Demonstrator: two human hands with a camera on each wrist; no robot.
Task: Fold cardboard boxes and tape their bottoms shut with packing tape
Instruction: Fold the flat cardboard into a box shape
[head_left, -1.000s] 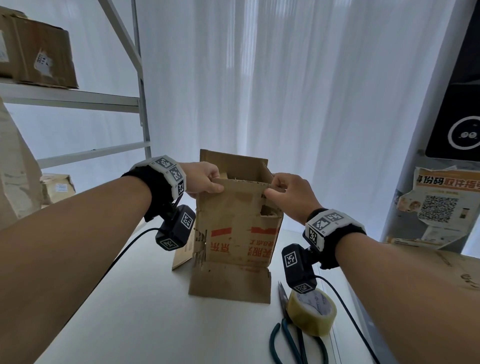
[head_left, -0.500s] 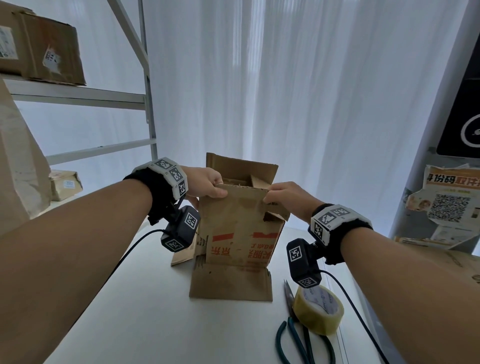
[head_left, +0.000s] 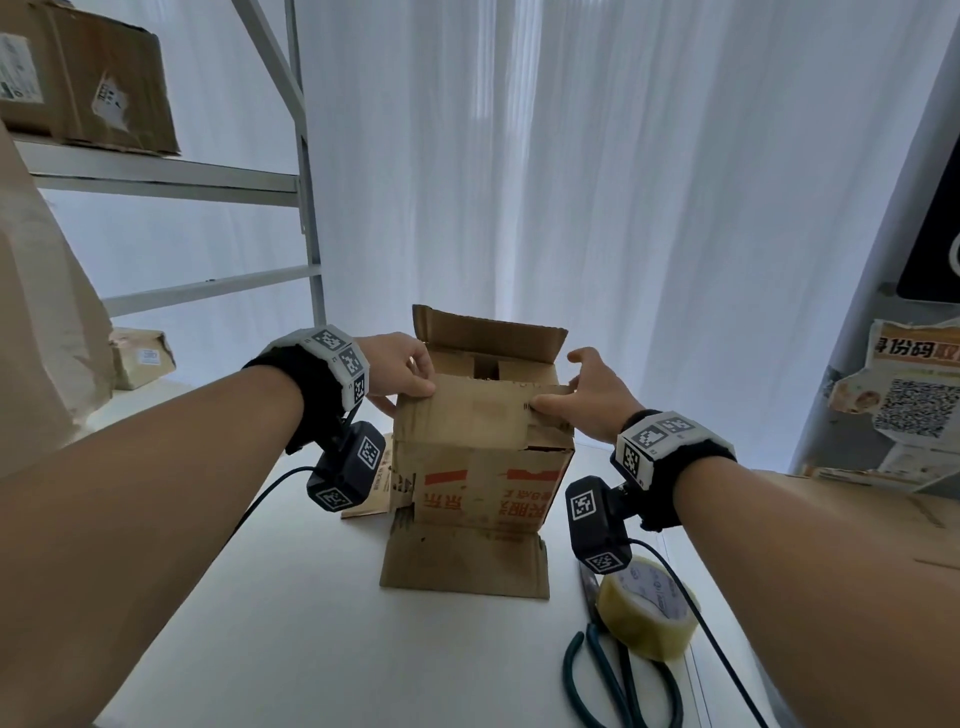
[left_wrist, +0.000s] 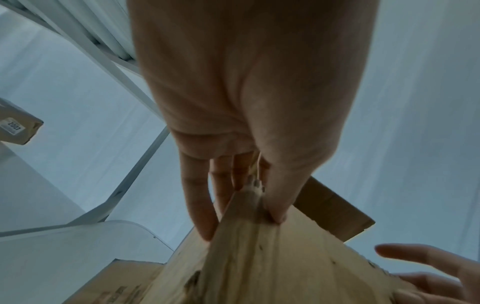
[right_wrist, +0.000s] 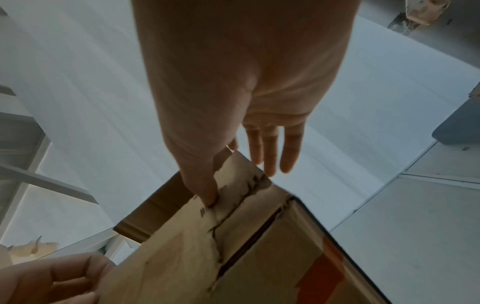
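Note:
A worn brown cardboard box (head_left: 478, 478) with red print stands on the white table (head_left: 311, 623), its top flaps up. My left hand (head_left: 410, 376) pinches the left corner of the near flap (head_left: 467, 415), thumb in front and fingers behind; the left wrist view shows this grip (left_wrist: 241, 205) on the flap (left_wrist: 259, 257). My right hand (head_left: 582, 395) has its thumb on the flap's torn right end, fingers spread straight. In the right wrist view the thumb of that hand (right_wrist: 233, 174) presses the flap (right_wrist: 182, 236). The far flap (head_left: 488, 332) stands upright.
A roll of clear packing tape (head_left: 644, 608) and green-handled scissors (head_left: 597, 675) lie right of the box. A metal shelf (head_left: 156, 176) with a cardboard box (head_left: 88, 78) stands on the left. Flat cardboard (head_left: 857, 499) lies at the right. White curtains hang behind.
My right hand has let go of the near flap and spread its fingers; only the thumb stays on it. The flap has come down and towards me, and the far flap stands more open.

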